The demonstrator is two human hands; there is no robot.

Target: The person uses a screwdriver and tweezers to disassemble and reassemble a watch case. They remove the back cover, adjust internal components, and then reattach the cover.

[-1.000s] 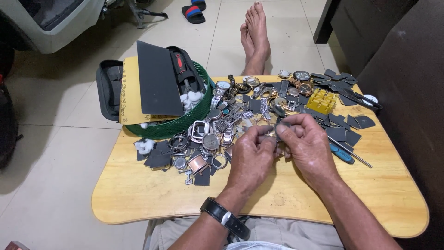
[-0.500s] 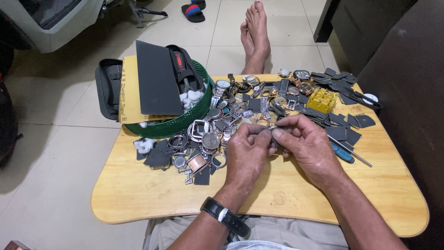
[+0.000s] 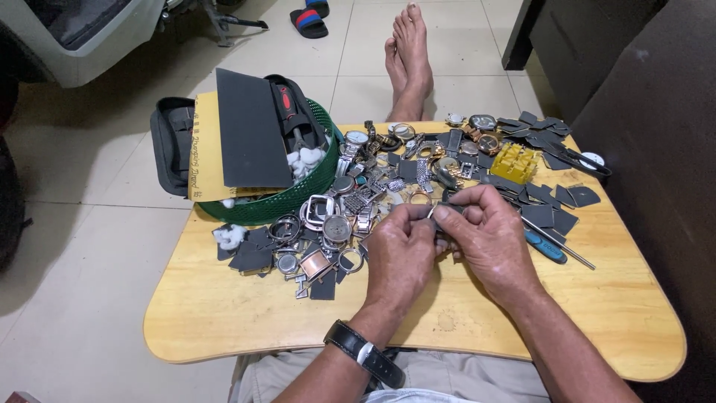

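Observation:
Both hands meet over the middle of a small wooden table (image 3: 224,328). My left hand (image 3: 399,254), with a black wristwatch on its wrist, and my right hand (image 3: 488,239) pinch a small metal watch part (image 3: 436,212) between their fingertips. Most of the part is hidden by the fingers. Just beyond the hands lies a heap of watch cases, rings and bracelet pieces (image 3: 350,209).
A green basket (image 3: 298,198) holding a dark sheet, tools and white bits stands at the table's back left beside a black pouch (image 3: 170,142). A yellow block (image 3: 514,162), dark flat pieces, a blue-handled screwdriver (image 3: 548,245) lie to the right. Bare feet (image 3: 409,60) rest beyond the table.
The hands stay together over the same spot, with only slight finger shifts on the small part. Nothing else on the table has moved.

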